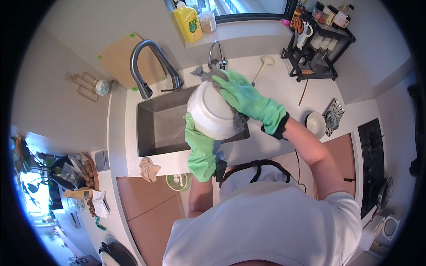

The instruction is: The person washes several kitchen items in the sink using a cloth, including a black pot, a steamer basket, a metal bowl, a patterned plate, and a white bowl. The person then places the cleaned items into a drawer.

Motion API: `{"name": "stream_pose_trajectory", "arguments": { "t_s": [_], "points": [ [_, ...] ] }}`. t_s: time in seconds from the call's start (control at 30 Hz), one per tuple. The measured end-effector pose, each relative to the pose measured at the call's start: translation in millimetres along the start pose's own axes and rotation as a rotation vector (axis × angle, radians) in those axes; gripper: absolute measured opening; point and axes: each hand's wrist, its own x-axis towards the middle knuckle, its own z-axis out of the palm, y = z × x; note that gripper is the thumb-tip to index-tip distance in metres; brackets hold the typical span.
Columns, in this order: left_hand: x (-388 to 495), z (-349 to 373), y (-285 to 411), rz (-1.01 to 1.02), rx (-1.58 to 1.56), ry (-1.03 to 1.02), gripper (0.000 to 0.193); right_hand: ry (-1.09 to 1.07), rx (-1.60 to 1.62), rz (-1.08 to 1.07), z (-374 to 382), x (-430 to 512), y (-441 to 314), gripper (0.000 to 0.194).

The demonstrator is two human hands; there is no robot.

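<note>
A large white bowl (213,109) is tilted over the right part of the grey sink (159,123), its foot ring turned up. My left hand (201,149), in a green rubber glove, grips the bowl at its lower left side. My right hand (246,94), gloved alike, presses a dark grey cloth (239,121) against the bowl's far and right side; part of the cloth sticks out beyond the fingers. The fingers of my left hand are mostly hidden behind the bowl.
A pull-down faucet (143,66) arches over the sink's left part. A crumpled beige cloth (149,169) lies on the front edge. Rightward are a ladle (263,68), a black rack (319,43), a small white bowl (315,124) and a patterned dish (333,117). A yellow soap bottle (188,23) stands on the sill.
</note>
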Motion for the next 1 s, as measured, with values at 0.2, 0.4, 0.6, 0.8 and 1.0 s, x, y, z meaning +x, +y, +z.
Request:
{"name": "stream_pose_trajectory", "arguments": {
  "t_s": [0.2, 0.4, 0.6, 0.8, 1.0],
  "points": [
    [0, 16, 9, -0.074, -0.413, -0.030, 0.064, -0.029, 0.133, 0.123, -28, -34, -70, 0.049],
    [-14, 35, 11, 0.002, -0.199, -0.033, 0.060, -0.030, -0.005, -0.014, -38, -7, -33, 0.050],
    [-36, 50, 22, 0.048, -0.041, -0.071, 0.059, 0.067, 0.522, 0.434, -18, -36, 28, 0.050],
    [-48, 53, 28, -0.091, 0.059, -0.150, 0.054, -0.031, 0.693, 0.374, -48, -16, 33, 0.051],
    [-27, 55, 0, -0.097, -0.256, -0.192, 0.079, 0.086, -0.133, -0.361, -56, 9, -73, 0.042]
  ]
}}
